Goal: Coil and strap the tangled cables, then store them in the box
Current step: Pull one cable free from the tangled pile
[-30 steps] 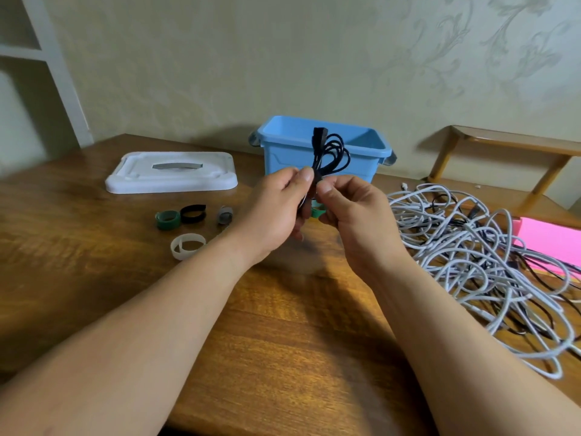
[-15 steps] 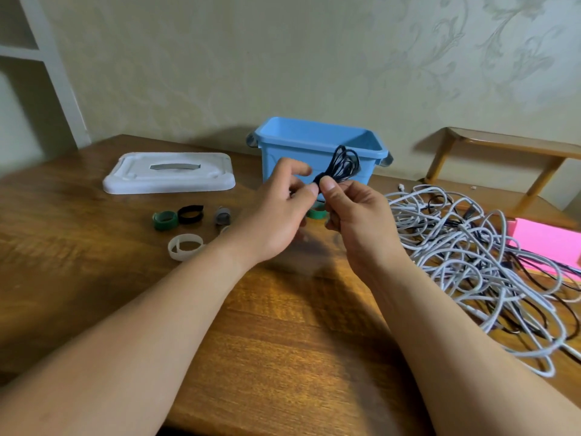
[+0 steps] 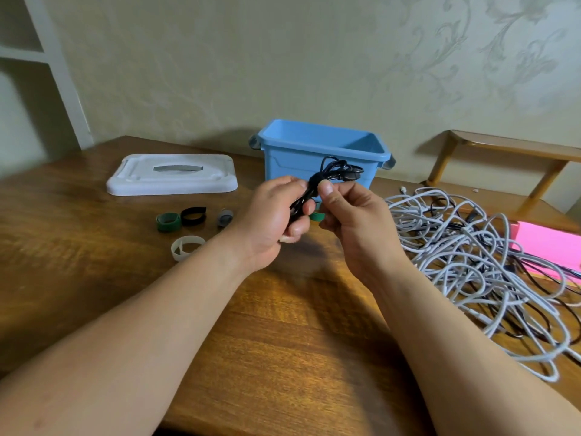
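A small coiled black cable (image 3: 338, 171) is held above the table in front of the open blue box (image 3: 323, 152). My left hand (image 3: 273, 218) grips its lower part, fingers curled round it. My right hand (image 3: 349, 212) pinches the black strap wrapped round the coil's middle between thumb and fingers. A large tangle of white and black cables (image 3: 471, 262) lies on the table to the right. Loose straps lie to the left: a green one (image 3: 168, 222), a black one (image 3: 193, 215), a grey one (image 3: 224, 218) and a white one (image 3: 187, 247). Another green strap (image 3: 316, 216) peeks out between my hands.
The box's white lid (image 3: 173, 177) lies flat at the back left of the wooden table (image 3: 283, 341). A pink sheet (image 3: 550, 247) sits at the right edge under some cables. A wooden rack (image 3: 503, 152) stands against the wall behind the tangle.
The strap's free end, upright a second ago, is now wrapped round the coil. The coil has tipped over to the right, and my left hand has slid down to grip its lower part.
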The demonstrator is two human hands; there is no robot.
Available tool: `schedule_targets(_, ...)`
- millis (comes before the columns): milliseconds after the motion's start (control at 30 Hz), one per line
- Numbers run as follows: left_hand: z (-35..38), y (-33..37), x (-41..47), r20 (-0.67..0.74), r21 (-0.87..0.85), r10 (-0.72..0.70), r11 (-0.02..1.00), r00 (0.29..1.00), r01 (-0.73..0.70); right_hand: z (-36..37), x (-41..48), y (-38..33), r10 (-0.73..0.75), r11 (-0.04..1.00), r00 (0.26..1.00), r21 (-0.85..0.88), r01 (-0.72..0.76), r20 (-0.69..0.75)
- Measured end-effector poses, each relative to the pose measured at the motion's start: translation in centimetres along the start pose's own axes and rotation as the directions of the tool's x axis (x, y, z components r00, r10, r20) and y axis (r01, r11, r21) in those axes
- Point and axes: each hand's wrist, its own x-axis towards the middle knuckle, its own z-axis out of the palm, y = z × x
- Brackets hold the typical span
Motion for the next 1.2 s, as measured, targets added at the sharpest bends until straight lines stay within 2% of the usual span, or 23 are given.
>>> schedule_targets(133, -0.1, 0.3, -0.2, 0.056, -0.107, -0.065, 0.992, 0.996, 0.071, 0.1, 0.1, -0.1, 0.003, 0.997, 0.998, 0.073, -0.008, 0.063)
schedule_targets(300, -0.6, 0.9, -0.6, 0.198, -0.157, -0.187, 0.963, 0.962, 0.220, -0.2, -0.1, -0.6, 0.059, 0.996, 0.986, 0.064, -0.070, 0.154)
schedule_targets(367, -0.4, 0.8, -0.6, 0.145, -0.073, -0.174, 0.980, 0.974, 0.186, -0.1, -0.1, -0.8, 0.051, 0.995, 0.989, 0.083, -0.063, 0.138)
schedule_targets(433, 0.1, 0.3, -0.4, 0.015, 0.120, -0.084, 0.989, 0.996, 0.082, -0.1, 0.0, -0.6, 0.023, 0.995, 0.995, 0.092, -0.032, 0.096)
schedule_targets(500, 0.5, -0.1, -0.4, -0.019, 0.259, 0.016, 0.966, 1.000, -0.011, -0.2, 0.2, -0.2, 0.006, 0.995, 0.998, 0.095, -0.012, 0.069)
schedule_targets(567, 0.6, -0.2, -0.3, 0.013, 0.205, 0.033, 0.978, 0.999, -0.035, -0.2, 0.2, 0.0, 0.010, 0.991, 0.995, 0.129, -0.023, 0.095)
schedule_targets(633, 0.4, -0.1, -0.3, 0.046, 0.077, 0.007, 0.997, 0.999, -0.011, 0.0, 0.1, 0.0, 0.047, 0.984, 0.991, 0.164, -0.067, 0.124)
schedule_targets(733, 0.2, 0.1, -0.4, 0.074, -0.019, -0.027, 0.999, 0.997, 0.029, 0.1, 0.0, -0.5, 0.071, 0.976, 0.980, 0.190, -0.107, 0.186)
schedule_targets(800, 0.5, 0.2, -0.8, 0.083, -0.012, -0.024, 1.000, 0.996, 0.026, 0.1, 0.0, -0.8, 0.042, 0.978, 0.977, 0.190, -0.083, 0.211)
schedule_targets(867, 0.8, 0.1, -0.7, -0.016, 0.147, 0.027, 0.989, 1.000, -0.024, -0.2, 0.1, -1.0, 0.004, 0.984, 0.988, 0.173, -0.031, 0.154)
schedule_targets(933, 0.4, -0.4, -0.1, -0.118, 0.453, 0.161, 0.887, 0.980, -0.091, -0.9, 0.4, -1.2, -0.052, 0.998, 0.998, 0.032, 0.053, -0.038)
schedule_targets(1000, -0.1, -0.6, 0.7, -0.105, 0.718, 0.256, 0.688, 0.961, -0.105, -1.8, 0.7, -1.2, -0.193, 0.951, 0.958, -0.283, 0.129, -0.214)
schedule_targets(1033, -0.2, -0.6, 1.0, -0.052, 0.817, 0.267, 0.565, 0.962, -0.113, -2.2, 0.9, -1.1, -0.256, 0.895, 0.935, -0.425, 0.134, -0.245)
schedule_targets(1067, 0.0, -0.5, 1.3, 0.024, 0.893, 0.256, 0.429, 0.966, -0.136, -2.3, 1.0, -1.0, -0.293, 0.842, 0.925, -0.524, 0.129, -0.244)
schedule_targets(1133, 0.6, -0.7, 1.7, 0.171, 0.963, 0.149, 0.186, 0.974, -0.197, -2.3, 1.2, -0.5, -0.299, 0.791, 0.927, -0.602, 0.109, -0.225)
schedule_targets(1200, 1.5, -1.0, 2.0, 0.203, 0.979, -0.035, 0.031, 0.978, -0.202, -2.5, 1.5, 0.1, -0.296, 0.762, 0.934, -0.639, 0.105, -0.200)
